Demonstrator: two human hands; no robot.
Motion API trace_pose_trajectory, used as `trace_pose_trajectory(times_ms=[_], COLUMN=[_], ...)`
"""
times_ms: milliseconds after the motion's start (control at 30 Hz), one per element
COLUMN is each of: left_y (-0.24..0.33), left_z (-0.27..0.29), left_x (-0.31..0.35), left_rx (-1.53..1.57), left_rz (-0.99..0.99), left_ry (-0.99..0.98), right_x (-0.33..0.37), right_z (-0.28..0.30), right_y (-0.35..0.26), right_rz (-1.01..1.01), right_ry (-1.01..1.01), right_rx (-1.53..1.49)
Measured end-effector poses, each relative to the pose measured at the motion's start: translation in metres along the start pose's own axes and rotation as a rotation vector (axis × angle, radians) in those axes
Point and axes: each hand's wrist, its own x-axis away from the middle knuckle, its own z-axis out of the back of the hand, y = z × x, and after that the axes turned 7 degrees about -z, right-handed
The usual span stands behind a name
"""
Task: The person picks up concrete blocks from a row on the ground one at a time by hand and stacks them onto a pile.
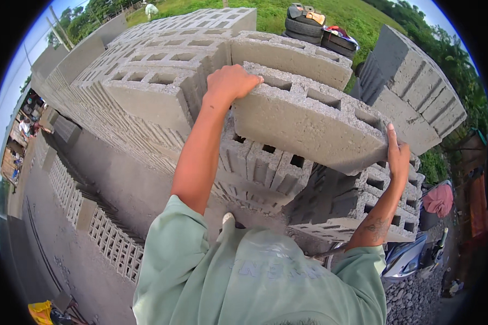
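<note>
A grey hollow concrete block (309,116) lies lengthwise before me, its row of openings facing up. My left hand (232,84) is closed over its left end, thumb along the top edge. At the opposite end, my right hand (398,154) grips the block with its fingers against the end face. Just behind it rests another hollow block (293,57) on the stack. Below are several more blocks (263,165) with dark openings showing. Whether the held block touches those beneath it, I cannot tell.
A long, high stack of blocks (146,70) runs off to the left. More blocks (412,86) stand stacked at the right. Stacked tyres (305,27) sit on the grass beyond. A low row of blocks (111,238) lines the ground. A motorbike (409,260) is at lower right.
</note>
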Motion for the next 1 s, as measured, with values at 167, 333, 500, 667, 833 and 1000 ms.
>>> trace_pose_trajectory(times_ms=[167,333,500,667,833,1000], left_y=[-0.001,0.006,0.012,0.007,-0.023,-0.045], left_z=[0.004,0.000,0.004,0.010,0.012,0.023], left_x=[0.035,0.030,-0.001,-0.041,-0.095,-0.133], left_rx=[-0.108,-0.231,-0.258,-0.346,-0.395,-0.435], left_rz=[-0.357,-1.008,-1.100,-1.139,-1.081,-1.013], left_ry=[0.538,0.058,-0.167,-0.283,-0.167,-0.116], right_x=[0.020,0.042,0.043,0.033,0.011,-0.003], right_z=[-0.025,-0.060,-0.071,-0.077,-0.125,-0.166], right_y=[0.054,0.081,0.076,0.047,0.021,-0.013], right_rz=[0.146,0.174,0.298,0.322,0.340,0.395], right_ry=[-0.050,-0.128,0.148,0.169,0.286,0.330], right_rx=[-0.335,-0.513,-0.209,-0.087,-0.016,-0.078])
